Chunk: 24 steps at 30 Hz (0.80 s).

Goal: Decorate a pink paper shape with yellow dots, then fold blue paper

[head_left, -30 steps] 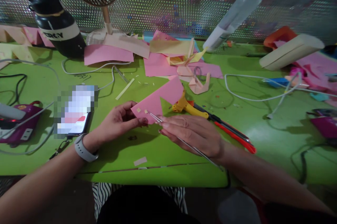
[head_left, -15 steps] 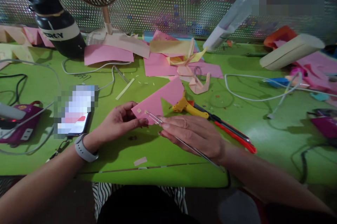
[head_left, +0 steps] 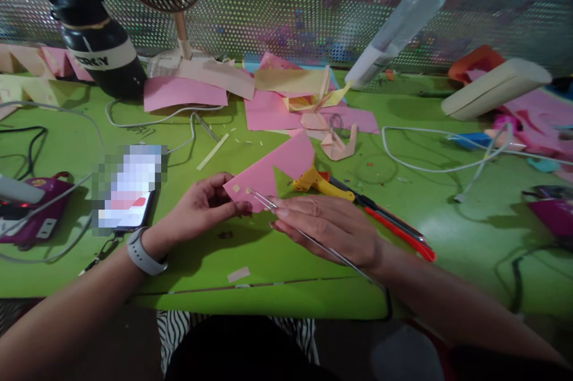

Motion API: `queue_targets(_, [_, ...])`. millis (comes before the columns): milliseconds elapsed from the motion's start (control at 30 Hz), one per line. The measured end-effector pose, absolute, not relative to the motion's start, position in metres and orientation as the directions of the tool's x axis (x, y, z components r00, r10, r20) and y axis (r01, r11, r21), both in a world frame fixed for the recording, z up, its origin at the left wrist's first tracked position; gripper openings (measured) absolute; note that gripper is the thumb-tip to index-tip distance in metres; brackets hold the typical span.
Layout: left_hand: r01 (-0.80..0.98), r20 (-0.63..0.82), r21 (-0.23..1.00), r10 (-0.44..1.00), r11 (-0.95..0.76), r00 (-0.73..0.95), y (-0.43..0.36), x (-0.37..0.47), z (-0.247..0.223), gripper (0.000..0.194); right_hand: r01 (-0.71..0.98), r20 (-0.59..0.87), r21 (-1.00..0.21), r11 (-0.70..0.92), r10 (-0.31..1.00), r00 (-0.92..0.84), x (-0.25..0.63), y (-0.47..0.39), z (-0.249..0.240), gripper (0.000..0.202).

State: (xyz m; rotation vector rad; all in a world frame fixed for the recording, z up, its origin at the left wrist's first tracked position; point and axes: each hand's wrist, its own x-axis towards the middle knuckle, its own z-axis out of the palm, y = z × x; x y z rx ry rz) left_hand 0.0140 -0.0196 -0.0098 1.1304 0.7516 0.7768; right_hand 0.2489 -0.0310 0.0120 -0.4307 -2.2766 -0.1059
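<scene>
My left hand (head_left: 210,202) pinches the near left corner of a folded pink paper (head_left: 273,163) between thumb and fingers. In my right hand (head_left: 331,229) is a pair of metal tweezers (head_left: 308,240), its handle running back under the palm. The tweezer tips rest at a tiny pale piece (head_left: 249,191) on the pink paper. Left of it, a small yellowish paper square (head_left: 236,189) lies on the same paper. Just beyond my right hand sits a yellow glue gun (head_left: 320,183), partly covered by the paper, and a red-and-black tool (head_left: 398,229) lies beside it.
On the green table (head_left: 192,270), a phone (head_left: 129,190) lies left of my left hand. Farther back are a dark bottle (head_left: 101,46), a fan (head_left: 181,34), pink paper scraps (head_left: 185,93) and a tilted clear-topped bottle (head_left: 389,40). White cables (head_left: 430,169) loop at right.
Both hands, the pink paper and the tweezers hold nearly the same place. The tweezer tips stay at the tiny pale piece.
</scene>
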Motion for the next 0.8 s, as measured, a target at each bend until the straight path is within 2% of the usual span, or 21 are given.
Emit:
queue_targets(500, [-0.154,-0.142,0.954,0.84,0.257,0.523,-0.0205,0.0146,-0.0082,0.019,0.34,0.734,-0.064,0.938,0.275,-0.62,0.2476,-0.0319,0.0117,0.01])
queue_targets(800, [-0.135,-0.15,0.958,0.841,0.254,0.52,-0.0204,0.0147,-0.0072,0.021,0.33,0.737,-0.088,0.94,0.284,-0.613,0.249,-0.0315,0.0132,0.019])
